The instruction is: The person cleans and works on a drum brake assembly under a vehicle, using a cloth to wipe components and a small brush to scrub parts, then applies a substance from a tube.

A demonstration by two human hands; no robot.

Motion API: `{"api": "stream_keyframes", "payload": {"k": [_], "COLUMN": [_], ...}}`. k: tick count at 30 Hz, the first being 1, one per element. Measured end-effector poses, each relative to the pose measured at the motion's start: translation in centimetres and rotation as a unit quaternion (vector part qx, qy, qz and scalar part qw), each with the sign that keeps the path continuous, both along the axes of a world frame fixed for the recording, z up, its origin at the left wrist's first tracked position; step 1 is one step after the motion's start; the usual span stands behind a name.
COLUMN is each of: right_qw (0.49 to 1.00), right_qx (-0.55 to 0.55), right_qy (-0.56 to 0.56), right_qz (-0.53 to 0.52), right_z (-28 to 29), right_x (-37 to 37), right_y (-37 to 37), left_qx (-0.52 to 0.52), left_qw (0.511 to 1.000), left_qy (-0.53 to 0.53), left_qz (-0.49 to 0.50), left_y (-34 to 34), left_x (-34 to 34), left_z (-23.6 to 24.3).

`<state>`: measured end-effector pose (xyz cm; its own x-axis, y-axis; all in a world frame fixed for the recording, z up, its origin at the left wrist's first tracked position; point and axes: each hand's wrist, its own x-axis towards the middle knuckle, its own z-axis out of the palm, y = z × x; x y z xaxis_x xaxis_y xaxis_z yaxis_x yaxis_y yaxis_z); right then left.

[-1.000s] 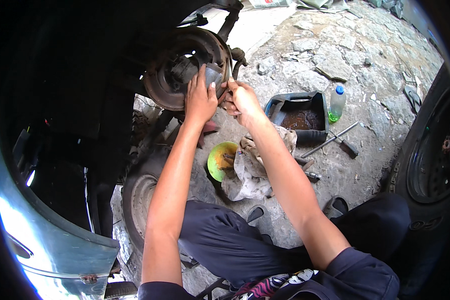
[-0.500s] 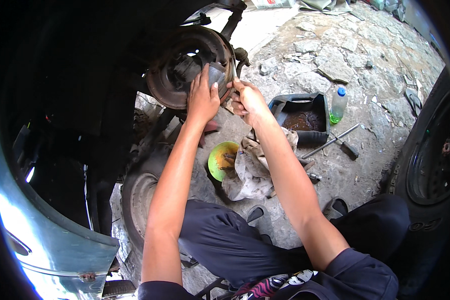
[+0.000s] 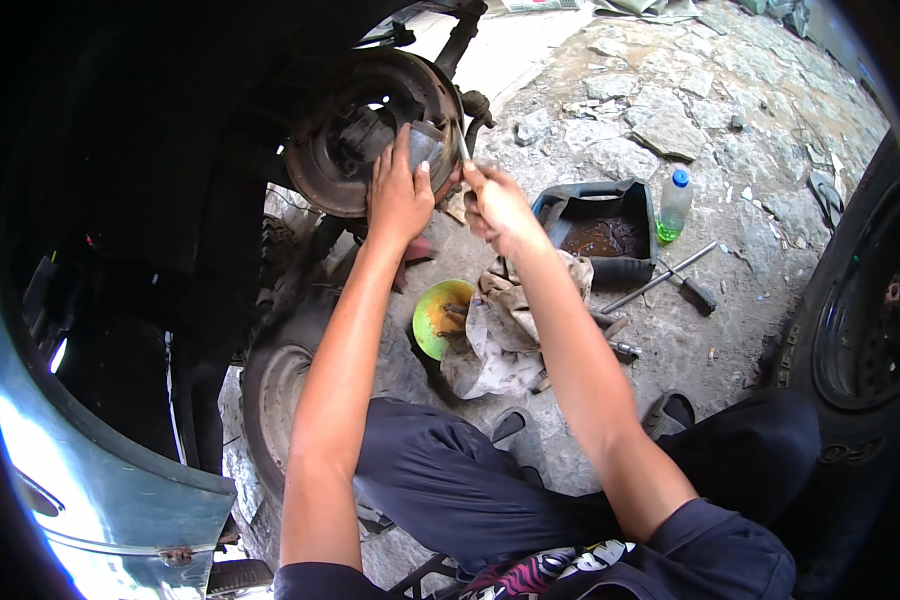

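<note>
My left hand presses its fingers round a grey curved piece against the rusty round brake plate on the vehicle's axle. My right hand is closed on a thin pale metal tool, which reaches up along the plate's right edge. The right hand is slightly blurred, and the tool's handle is hidden in it. Below the hands lie a crumpled dirty rag and a green bowl with small parts inside.
A black pan of dark fluid, a bottle with green liquid, a bar tool and a sandal lie on broken stone. Tyres flank me, one upright at right. Bodywork rises at left.
Since half a second ago my right hand has pulled slightly down and back from the plate's edge with the tool in it. My left hand stays on the grey piece.
</note>
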<state>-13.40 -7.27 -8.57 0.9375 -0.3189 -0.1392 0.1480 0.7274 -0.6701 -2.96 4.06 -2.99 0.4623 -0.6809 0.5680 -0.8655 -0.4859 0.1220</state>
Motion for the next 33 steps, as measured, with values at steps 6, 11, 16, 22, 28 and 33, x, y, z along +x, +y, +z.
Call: {"api": "stream_keyframes", "payload": {"k": [6, 11, 16, 22, 28, 33], "right_qw": [0.999, 0.997, 0.969, 0.952, 0.929, 0.924], "right_qx": [-0.026, -0.041, -0.199, -0.244, -0.284, -0.288], "right_qy": [0.018, 0.002, 0.043, 0.064, 0.059, 0.049], "right_qz": [-0.033, -0.069, -0.14, -0.176, -0.231, -0.248], "right_z": [-1.9, -0.1, -3.1, -3.7, -3.9, -5.3], "right_x": [-1.2, 1.4, 1.6, 1.2, 1.8, 1.6], "right_y": [4.2, 0.8, 3.3, 6.7, 7.2, 7.6], "left_qx": [0.001, 0.003, -0.001, -0.002, -0.009, -0.005], "left_qw": [1.0, 1.0, 1.0, 1.0, 1.0, 1.0], "left_qy": [-0.003, 0.003, -0.004, 0.01, 0.015, -0.001], "left_qz": [0.011, -0.001, -0.003, -0.001, -0.007, 0.014], "left_y": [-0.4, -0.2, -0.1, -0.3, -0.5, -0.1], "left_x": [-0.2, -0.1, 0.3, -0.2, -0.5, -0.6], "left_z": [-0.1, 0.1, -0.3, 0.0, 0.2, 0.2]}}
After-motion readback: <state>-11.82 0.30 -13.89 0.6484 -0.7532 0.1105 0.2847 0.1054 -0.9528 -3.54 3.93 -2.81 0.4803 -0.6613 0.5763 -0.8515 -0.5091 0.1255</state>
